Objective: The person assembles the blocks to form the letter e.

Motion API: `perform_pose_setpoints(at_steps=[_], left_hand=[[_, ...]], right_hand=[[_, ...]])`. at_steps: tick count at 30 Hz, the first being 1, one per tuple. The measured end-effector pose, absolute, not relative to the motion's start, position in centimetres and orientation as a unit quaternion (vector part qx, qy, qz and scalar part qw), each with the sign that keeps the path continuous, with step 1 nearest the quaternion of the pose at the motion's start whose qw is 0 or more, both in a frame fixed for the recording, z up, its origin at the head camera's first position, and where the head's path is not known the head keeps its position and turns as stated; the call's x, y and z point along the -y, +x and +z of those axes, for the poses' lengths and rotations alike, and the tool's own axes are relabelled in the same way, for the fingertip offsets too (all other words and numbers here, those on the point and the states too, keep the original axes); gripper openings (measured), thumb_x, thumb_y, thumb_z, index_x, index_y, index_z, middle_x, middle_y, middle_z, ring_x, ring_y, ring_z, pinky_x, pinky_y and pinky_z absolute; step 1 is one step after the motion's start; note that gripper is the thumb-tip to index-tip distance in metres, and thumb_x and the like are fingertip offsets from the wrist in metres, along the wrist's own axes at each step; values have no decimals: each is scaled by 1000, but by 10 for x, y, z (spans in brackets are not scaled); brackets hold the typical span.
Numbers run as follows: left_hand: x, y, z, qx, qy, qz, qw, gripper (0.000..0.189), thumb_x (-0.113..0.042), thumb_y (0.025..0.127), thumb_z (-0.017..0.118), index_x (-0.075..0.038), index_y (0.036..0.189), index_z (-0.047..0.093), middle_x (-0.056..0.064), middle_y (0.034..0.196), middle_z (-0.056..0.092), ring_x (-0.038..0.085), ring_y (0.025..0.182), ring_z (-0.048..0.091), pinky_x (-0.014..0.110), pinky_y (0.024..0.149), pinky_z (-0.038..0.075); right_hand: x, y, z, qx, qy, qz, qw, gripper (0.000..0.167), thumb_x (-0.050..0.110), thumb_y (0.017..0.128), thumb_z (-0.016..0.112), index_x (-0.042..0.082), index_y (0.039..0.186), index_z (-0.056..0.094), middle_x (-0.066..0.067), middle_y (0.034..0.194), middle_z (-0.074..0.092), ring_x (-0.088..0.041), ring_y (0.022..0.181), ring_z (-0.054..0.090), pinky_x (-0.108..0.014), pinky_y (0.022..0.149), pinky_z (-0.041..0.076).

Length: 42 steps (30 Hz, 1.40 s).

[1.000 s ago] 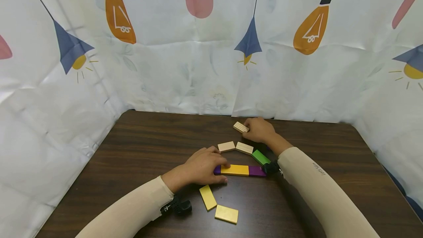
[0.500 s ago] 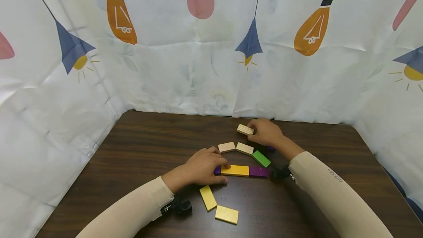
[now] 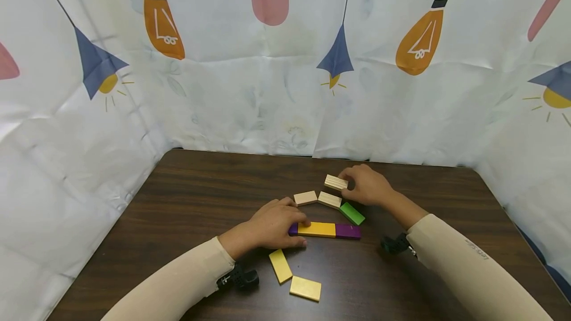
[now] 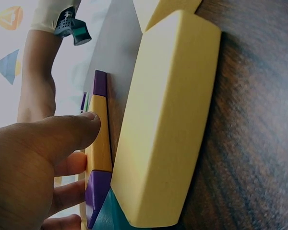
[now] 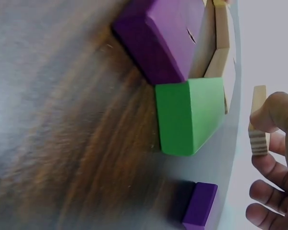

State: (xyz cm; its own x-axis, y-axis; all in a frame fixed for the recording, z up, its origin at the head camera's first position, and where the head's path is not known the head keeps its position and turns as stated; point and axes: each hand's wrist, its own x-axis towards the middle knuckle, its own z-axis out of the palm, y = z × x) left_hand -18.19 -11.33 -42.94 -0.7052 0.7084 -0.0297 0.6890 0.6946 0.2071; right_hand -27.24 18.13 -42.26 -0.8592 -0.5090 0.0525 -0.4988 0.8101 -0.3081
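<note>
My right hand (image 3: 368,186) pinches a plain wooden block (image 3: 336,183) between thumb and fingers. The right wrist view shows the block (image 5: 259,120) held off the table, its striped end facing me. Below it lie two plain blocks (image 3: 305,198) in a bent line, followed by a green block (image 3: 352,213). My left hand (image 3: 272,224) rests at the left end of a straight row, a fingertip over the yellow block (image 3: 318,230). Purple blocks (image 3: 348,232) lie at both ends of that row; the left one is partly hidden by the hand.
Two pale yellow blocks (image 3: 305,289) lie at an angle nearer me. Another purple block (image 5: 200,206) lies apart from the green one in the right wrist view. A teal piece (image 4: 113,213) shows beside the pale block (image 4: 168,120). A printed curtain (image 3: 267,98) borders the dark table (image 3: 209,182).
My right hand has moved right and nearer me with the plain block, now close behind the bent line. The block has turned slightly. My left hand has stayed still.
</note>
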Motion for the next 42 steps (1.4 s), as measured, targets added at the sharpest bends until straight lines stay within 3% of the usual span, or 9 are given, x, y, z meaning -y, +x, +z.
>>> perform_pose_setpoints(at_steps=[12, 32, 42], left_hand=[[113, -183, -429, -917, 387, 86, 48, 38, -56, 92, 71, -31, 121, 73, -16, 117, 70, 20, 123, 51, 41, 93, 46], [114, -183, -430, -916, 390, 87, 40, 37, -55, 92, 71, -31, 120, 74, -15, 116, 70, 19, 122, 52, 39, 92, 47], [113, -183, -429, -916, 389, 88, 42, 38, -55, 92, 71, -30, 120, 74, -15, 116, 70, 20, 122, 52, 40, 92, 46]], right_hand=[[-189, -245, -417, -942, -293, -160, 4, 32, 28, 86, 78, 19, 116, 75, 7, 101, 66, -18, 97, 58, -39, 75, 53], [-199, -200, -419, -925, -339, -172, -19, 32, 23, 82, 82, 20, 113, 76, 14, 95, 64, -21, 89, 57, -26, 63, 46], [-204, -183, -423, -919, -354, -173, -25, 32, 25, 83, 83, 21, 113, 75, 16, 100, 65, -10, 93, 56, -28, 70, 51]])
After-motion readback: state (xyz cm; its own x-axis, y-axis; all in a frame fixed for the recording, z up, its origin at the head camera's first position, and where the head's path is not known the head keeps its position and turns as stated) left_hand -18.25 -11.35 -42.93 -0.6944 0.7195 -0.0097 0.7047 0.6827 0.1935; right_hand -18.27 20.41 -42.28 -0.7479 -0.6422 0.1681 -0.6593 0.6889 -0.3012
